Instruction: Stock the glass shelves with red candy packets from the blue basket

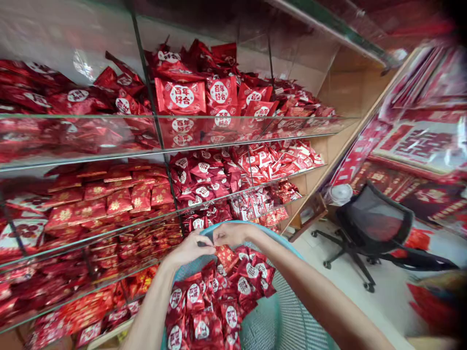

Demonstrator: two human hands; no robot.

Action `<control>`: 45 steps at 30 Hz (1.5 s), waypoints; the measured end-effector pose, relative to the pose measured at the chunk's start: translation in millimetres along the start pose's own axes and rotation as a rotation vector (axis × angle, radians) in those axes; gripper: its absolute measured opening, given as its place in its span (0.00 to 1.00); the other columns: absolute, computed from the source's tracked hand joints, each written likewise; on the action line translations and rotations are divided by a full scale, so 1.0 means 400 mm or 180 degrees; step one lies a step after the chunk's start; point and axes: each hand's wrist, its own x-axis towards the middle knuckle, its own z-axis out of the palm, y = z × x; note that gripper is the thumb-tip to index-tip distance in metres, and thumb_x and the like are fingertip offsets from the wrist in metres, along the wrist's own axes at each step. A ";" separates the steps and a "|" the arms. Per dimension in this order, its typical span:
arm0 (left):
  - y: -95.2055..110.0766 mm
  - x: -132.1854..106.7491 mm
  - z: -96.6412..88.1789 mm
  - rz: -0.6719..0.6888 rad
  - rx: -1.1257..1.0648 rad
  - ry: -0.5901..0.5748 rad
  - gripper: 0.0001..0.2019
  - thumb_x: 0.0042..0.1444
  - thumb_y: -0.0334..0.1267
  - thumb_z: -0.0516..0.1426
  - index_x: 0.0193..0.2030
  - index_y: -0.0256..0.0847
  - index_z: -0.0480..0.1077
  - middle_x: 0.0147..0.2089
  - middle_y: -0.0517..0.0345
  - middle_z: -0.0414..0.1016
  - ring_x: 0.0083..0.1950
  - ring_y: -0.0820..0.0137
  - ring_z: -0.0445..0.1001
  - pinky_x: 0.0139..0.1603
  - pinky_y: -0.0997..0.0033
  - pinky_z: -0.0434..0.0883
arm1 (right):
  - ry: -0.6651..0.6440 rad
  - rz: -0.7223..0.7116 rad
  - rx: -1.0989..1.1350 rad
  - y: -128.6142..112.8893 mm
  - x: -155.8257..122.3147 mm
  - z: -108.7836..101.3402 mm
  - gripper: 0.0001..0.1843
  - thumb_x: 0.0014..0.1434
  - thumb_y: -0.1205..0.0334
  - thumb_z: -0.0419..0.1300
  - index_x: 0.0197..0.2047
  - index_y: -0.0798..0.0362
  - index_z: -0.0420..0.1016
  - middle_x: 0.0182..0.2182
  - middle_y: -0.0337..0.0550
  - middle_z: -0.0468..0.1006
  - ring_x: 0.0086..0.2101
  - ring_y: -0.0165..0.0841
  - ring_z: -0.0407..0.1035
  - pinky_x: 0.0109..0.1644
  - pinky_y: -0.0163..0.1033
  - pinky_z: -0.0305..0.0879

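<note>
Near the lower centre of the frame, the left hand (pixel 191 250) and the right hand (pixel 229 233) are brought together, fingers drawn narrow. A gold-patterned packet (pixel 226 259) seems to be pinched at its upper left corner by both; how firmly it is gripped by each cannot be told.

Just below, darker red packets (pixel 231 316) with white round labels are heaped in a teal basket (pixel 302 296). It is only partly filled: bare mesh is left along its right side. Whether packets are being added or taken out is not shown. The wrappers are glossy, crinkled and pillow-shaped; the basket wall is woven-looking, curved and seemingly plastic.

Across the upper and left frame, clear glass shelves (pixel 73 159) are already well stocked with similar packets, some piled loosely, others stacked flatter. They are closed off by a smooth wooden panel (pixel 345 87). At right, a mesh-backed chair (pixel 379 218) is seen on pale tiles.
</note>
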 end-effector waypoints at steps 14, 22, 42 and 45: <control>-0.006 -0.019 0.001 0.0038 -0.0239 0.0238 0.11 0.48 0.44 0.55 0.26 0.39 0.73 0.41 0.57 0.67 0.42 0.69 0.65 0.46 0.69 0.60 | 0.1400 0.0125 -0.0065 -0.018 -0.056 0.094 0.20 0.52 0.50 0.55 0.43 0.55 0.68 0.19 0.31 0.59 0.21 0.23 0.51 0.25 0.32 0.48; 0.014 -0.035 -0.006 0.0084 -0.0191 0.0221 0.11 0.49 0.44 0.55 0.26 0.40 0.72 0.38 0.59 0.66 0.44 0.70 0.64 0.47 0.69 0.59 | 0.1080 0.0018 0.0040 -0.030 -0.075 0.080 0.25 0.53 0.57 0.54 0.53 0.56 0.62 0.19 0.33 0.64 0.21 0.25 0.54 0.26 0.33 0.54; 0.068 -0.067 -0.012 0.0165 -0.0119 0.0273 0.09 0.50 0.43 0.55 0.26 0.42 0.72 0.42 0.59 0.66 0.45 0.71 0.63 0.51 0.66 0.58 | 0.1277 -0.0010 -0.0443 -0.066 -0.086 0.094 0.25 0.55 0.57 0.46 0.54 0.58 0.61 0.25 0.43 0.72 0.22 0.29 0.60 0.30 0.37 0.57; 0.075 -0.074 -0.013 0.0187 -0.0105 0.0247 0.09 0.50 0.43 0.54 0.26 0.42 0.72 0.42 0.59 0.66 0.45 0.71 0.63 0.51 0.66 0.58 | 0.1311 -0.0121 -0.0244 -0.075 -0.095 0.086 0.25 0.55 0.58 0.47 0.55 0.58 0.61 0.24 0.40 0.70 0.22 0.27 0.59 0.30 0.36 0.58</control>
